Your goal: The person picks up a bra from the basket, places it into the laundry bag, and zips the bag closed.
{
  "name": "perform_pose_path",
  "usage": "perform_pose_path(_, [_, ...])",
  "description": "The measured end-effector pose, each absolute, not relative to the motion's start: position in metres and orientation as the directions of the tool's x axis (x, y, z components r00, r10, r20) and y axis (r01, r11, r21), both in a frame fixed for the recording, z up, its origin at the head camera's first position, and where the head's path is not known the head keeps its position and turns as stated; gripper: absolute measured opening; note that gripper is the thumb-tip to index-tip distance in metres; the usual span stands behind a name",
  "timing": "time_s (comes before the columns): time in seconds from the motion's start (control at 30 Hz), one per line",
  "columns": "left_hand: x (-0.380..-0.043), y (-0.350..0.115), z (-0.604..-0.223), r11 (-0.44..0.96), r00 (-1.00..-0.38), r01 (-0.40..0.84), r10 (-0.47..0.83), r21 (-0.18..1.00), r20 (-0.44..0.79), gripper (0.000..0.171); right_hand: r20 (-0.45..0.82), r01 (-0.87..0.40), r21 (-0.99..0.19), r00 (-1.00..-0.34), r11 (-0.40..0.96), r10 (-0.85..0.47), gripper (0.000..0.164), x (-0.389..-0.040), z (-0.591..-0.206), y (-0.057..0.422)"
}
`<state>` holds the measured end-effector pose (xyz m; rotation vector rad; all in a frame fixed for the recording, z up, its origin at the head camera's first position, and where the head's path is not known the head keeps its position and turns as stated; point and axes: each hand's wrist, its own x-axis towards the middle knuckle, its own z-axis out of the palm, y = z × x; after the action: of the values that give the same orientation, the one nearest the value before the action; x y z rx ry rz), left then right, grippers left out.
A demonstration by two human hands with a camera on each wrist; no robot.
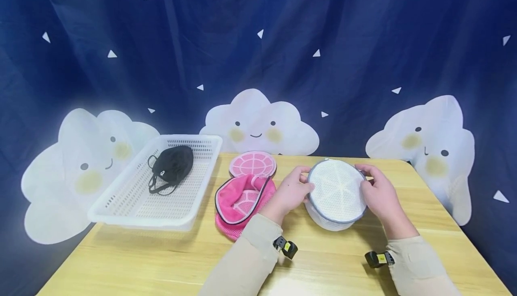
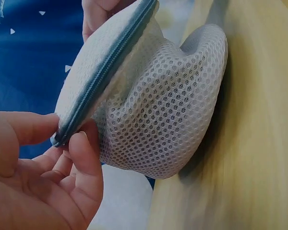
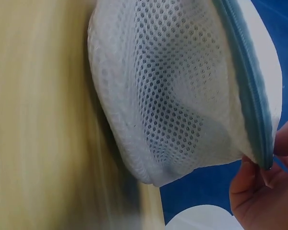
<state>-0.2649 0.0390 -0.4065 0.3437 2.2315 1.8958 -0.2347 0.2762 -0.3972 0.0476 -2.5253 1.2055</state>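
A round white mesh laundry bag (image 1: 338, 192) with a blue-grey zipper round its top stands on the right half of the table. My left hand (image 1: 294, 190) pinches the zipper rim at the bag's left side, between thumb and fingers. On the opposite side my right hand (image 1: 378, 193) pinches the same rim. In the left wrist view the zipper (image 2: 98, 86) runs closed along the visible edge, and the mesh wall (image 2: 158, 105) below sags in folds. The right wrist view shows the bag's side (image 3: 168, 96) close to the table, with fingertips at the zipper edge.
Left of my hands lies an open pink mesh bag (image 1: 230, 229), its lid (image 1: 252, 161) folded back behind it. Further left stands a white plastic basket (image 1: 141, 217) with a black drawstring pouch (image 1: 175, 163) in it. A blue curtain (image 1: 258, 31) hangs behind the wooden table (image 1: 331, 269).
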Motion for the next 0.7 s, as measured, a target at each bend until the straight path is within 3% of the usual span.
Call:
perform_pose_path(0.2, [-0.264, 0.041, -0.406, 0.210, -0.962, 0.063, 0.274, 0.976, 0.003, 0.040, 0.310, -0.176, -0.751, -0.945, 0.637, 0.105, 0.048, -0.236, -0.398, 0.279])
perform_pose_path(0.4, [-0.261, 0.037, -0.402, 0.283, -0.968, 0.077, 0.249, 0.956, 0.004, 0.048, 0.342, -0.222, -0.747, -0.937, 0.626, 0.077, 0.051, -0.237, -0.397, 0.278])
perform_pose_path(0.7, [-0.256, 0.024, -0.394, 0.458, -0.977, 0.128, 0.210, 0.880, 0.033, 0.055, 0.437, -0.276, -0.698, -0.895, 0.661, 0.089, 0.043, -0.230, -0.390, 0.277])
